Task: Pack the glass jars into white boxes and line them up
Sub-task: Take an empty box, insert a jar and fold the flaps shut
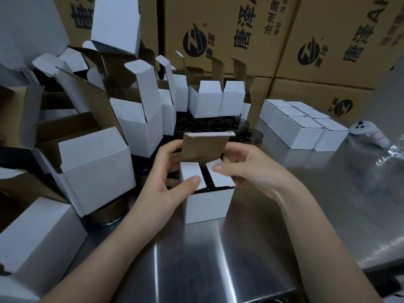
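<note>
A small white box (pixel 208 204) stands upright on the steel table (pixel 218 259), just in front of the person, held between both hands. The left hand (pixel 172 171) wraps its left side, fingers curled behind it, and the thumb presses the left side flap (pixel 191 174) down over the opening. The right hand (pixel 251 169) cups the right side, its thumb pressing the right side flap (pixel 220 177) inward; the other fingers reach behind the box. Between the two flaps a dark gap shows (something dark sits inside, though whether it is a jar cannot be told). The box's long axis runs vertically, opening upward, and the brown-lined top lid (pixel 205 147) stands upright at the far edge. Well to the right, closed boxes (pixel 303 125) sit lined up in two rows. Open white boxes (pixel 135 127) crowd the left side over dark glass jars (pixel 209 124).
</note>
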The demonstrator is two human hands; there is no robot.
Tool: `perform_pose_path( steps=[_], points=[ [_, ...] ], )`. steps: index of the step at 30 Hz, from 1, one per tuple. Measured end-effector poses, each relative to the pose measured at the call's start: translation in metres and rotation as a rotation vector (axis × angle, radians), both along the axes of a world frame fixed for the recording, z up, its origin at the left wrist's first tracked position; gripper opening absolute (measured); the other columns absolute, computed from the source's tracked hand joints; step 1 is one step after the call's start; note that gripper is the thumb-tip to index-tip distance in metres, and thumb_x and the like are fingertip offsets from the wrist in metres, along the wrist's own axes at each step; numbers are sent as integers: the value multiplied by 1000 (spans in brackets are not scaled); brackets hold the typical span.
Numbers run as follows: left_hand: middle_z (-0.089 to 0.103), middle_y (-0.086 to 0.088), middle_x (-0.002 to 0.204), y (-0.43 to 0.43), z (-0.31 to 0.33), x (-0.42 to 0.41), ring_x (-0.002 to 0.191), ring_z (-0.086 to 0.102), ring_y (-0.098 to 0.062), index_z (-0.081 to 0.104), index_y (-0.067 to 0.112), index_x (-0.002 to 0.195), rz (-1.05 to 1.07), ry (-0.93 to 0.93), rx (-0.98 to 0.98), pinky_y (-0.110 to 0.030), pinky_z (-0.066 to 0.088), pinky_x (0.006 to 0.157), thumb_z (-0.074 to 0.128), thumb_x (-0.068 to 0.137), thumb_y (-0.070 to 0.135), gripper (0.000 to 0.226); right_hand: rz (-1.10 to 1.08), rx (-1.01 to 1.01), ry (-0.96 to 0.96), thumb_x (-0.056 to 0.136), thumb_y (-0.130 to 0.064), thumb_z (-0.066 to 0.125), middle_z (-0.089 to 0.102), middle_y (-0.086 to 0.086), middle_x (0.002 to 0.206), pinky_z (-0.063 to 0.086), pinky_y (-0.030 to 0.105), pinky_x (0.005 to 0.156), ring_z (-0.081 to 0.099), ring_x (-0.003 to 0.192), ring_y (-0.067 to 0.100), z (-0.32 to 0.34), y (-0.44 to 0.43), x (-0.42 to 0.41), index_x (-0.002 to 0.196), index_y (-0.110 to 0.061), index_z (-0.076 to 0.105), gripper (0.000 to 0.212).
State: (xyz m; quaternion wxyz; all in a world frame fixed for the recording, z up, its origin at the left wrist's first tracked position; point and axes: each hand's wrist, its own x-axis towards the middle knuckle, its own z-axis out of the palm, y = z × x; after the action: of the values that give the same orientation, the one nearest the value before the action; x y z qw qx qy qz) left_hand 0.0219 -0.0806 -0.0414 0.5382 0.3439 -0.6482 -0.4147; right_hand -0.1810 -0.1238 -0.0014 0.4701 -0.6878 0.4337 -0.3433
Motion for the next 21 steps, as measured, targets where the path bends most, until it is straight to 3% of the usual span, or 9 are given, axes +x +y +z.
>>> perform_pose_path(
  steps=[2,5,9,12,16,21],
  points=[
    [65,15,116,0,0,-1,110,61,-3,54,32,121,2,3,4,-19,51,83,64,82,18,43,-2,-26,-6,88,0,65,50,8,65,38,20,45,46,58,19,0,2,1,110,-24,71,32],
    [65,8,109,0,0,-1,106,62,-10,61,27,107,12,-9,28,-32,53,85,69,79,23,30,-11,-29,47,92,2,58,70,10,95,39,17,45,53,69,18,0,4,1,102,-28,74,36],
    [66,6,112,0,1,-2,106,63,-12,62,23,105,23,4,56,-40,52,90,70,69,40,40,-11,6,67,95,-2,55,69,19,102,40,16,45,54,59,6,2,5,1,103,-32,74,37],
    [66,9,112,-1,0,-1,107,63,-10,63,23,103,33,6,57,-38,52,89,69,66,42,42,0,9,82,97,-7,54,68,19,106,42,16,48,56,62,7,2,5,-2,107,-33,73,34],
    [67,16,110,-2,-1,-1,108,62,-6,64,25,96,42,29,67,-28,52,86,70,63,40,37,31,58,103,100,-14,51,66,18,116,48,21,55,57,76,22,5,8,-5,116,-35,70,33],
    [68,12,109,-4,-4,-1,106,64,-8,68,18,91,34,94,88,-15,50,78,58,75,14,19,12,129,60,95,0,36,59,32,122,49,26,53,53,82,33,8,9,-5,113,-29,71,49]
  ],
)
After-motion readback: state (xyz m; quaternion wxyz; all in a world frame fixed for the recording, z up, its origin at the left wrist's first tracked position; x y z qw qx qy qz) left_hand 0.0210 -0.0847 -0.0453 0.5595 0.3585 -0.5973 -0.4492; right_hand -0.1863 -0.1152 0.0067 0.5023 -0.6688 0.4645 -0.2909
